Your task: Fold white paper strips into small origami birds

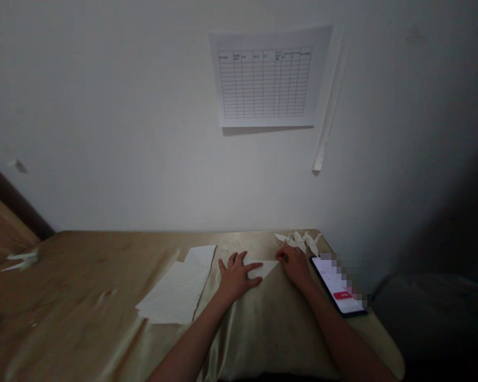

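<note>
A small piece of white paper (266, 267), folded to a pointed shape, lies on the table in front of me. My left hand (237, 276) rests on its left part with the fingers spread, hiding some of it. At the paper's right tip, my right hand (292, 262) pinches the corner between thumb and fingers. Just behind the right hand sits a small cluster of folded white paper pieces (311, 244). Left of my left hand lies a stack of lined paper sheets (177, 292) with a torn right edge.
A tablet or large phone (344, 294) with a lit screen lies at the table's right edge. White scraps (24, 260) are at the far left of the cloth-covered table (83, 297). A printed chart (266, 79) hangs on the wall behind, beside a paper strip (326, 132).
</note>
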Action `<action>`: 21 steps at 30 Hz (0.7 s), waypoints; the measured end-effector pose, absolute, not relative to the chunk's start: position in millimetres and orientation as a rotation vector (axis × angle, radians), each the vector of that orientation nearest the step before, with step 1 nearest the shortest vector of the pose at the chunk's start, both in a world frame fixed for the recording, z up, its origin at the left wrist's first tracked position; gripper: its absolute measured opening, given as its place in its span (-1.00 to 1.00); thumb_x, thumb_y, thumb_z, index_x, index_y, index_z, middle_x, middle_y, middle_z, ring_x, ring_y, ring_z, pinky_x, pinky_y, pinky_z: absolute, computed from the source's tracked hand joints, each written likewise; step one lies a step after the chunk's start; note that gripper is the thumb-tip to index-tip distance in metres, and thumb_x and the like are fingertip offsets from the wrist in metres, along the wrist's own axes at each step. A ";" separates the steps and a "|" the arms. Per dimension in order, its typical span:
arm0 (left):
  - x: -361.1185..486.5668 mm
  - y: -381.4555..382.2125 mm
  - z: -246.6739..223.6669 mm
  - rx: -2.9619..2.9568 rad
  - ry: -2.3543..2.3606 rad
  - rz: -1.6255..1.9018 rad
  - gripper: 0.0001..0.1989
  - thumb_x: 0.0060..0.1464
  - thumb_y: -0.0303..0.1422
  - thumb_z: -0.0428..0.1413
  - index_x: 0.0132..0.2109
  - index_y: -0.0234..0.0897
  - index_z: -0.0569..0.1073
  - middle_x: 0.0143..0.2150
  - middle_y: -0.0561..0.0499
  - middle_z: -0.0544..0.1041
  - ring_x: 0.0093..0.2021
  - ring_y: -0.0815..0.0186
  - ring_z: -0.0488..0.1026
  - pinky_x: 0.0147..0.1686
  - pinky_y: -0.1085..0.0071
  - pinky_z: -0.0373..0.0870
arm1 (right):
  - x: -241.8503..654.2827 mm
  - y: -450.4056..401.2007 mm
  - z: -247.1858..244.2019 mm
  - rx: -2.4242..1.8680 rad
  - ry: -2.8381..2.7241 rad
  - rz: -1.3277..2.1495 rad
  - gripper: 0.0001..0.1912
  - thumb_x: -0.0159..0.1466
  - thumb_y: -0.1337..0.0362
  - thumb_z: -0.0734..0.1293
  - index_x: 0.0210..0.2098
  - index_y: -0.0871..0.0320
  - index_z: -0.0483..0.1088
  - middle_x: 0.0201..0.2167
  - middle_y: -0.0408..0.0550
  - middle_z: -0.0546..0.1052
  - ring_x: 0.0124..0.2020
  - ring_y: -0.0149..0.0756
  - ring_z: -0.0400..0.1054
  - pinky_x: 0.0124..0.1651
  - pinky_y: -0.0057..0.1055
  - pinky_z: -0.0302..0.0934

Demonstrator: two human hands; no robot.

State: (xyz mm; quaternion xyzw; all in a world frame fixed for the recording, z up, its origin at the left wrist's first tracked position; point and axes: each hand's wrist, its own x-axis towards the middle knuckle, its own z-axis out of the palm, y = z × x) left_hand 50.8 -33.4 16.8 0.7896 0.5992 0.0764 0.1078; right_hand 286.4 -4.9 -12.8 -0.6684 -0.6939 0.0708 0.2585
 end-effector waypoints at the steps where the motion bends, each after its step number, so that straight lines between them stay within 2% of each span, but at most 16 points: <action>1: 50.8 -33.7 16.2 2.330 1.762 0.231 -0.50 0.18 0.10 0.25 0.26 0.47 0.48 0.56 0.03 0.21 0.56 -0.26 0.01 0.37 -0.59 -0.23 | 286.2 -5.4 -12.8 -1.811 -1.889 0.178 -0.78 0.33 0.39 0.33 -0.17 0.04 0.62 -0.05 -0.08 0.67 0.04 -0.14 0.45 0.13 -0.30 0.18; 8: 50.5 -35.5 10.5 2.362 1.759 0.289 -0.50 0.19 0.11 0.25 0.26 0.43 0.50 0.55 -0.03 0.24 0.55 -0.24 0.04 0.37 -0.59 -0.27 | 286.3 -6.7 -12.3 -1.775 -1.925 0.173 -0.75 0.39 0.36 0.27 -0.13 0.10 0.62 -0.03 -0.03 0.65 0.05 -0.17 0.44 0.17 -0.32 0.17; 15: 49.1 -35.8 12.3 2.363 1.740 0.257 -0.51 0.23 0.11 0.21 0.29 0.41 0.48 0.56 -0.01 0.22 0.56 -0.24 0.00 0.39 -0.56 -0.30 | 282.7 -10.3 -13.0 -1.801 -1.983 0.142 -0.80 0.37 0.26 0.35 -0.12 0.04 0.64 0.00 -0.01 0.61 0.13 -0.12 0.39 0.25 -0.24 0.11; 21: 48.6 -34.6 16.5 2.346 1.727 0.230 -0.58 0.30 0.02 0.16 0.28 0.47 0.47 0.56 0.04 0.22 0.56 -0.23 0.00 0.38 -0.58 -0.25 | 282.8 -12.4 -14.4 -1.793 -1.957 0.233 -0.77 0.28 0.21 0.43 -0.08 0.01 0.64 0.01 -0.01 0.58 0.17 -0.08 0.35 0.28 -0.20 0.08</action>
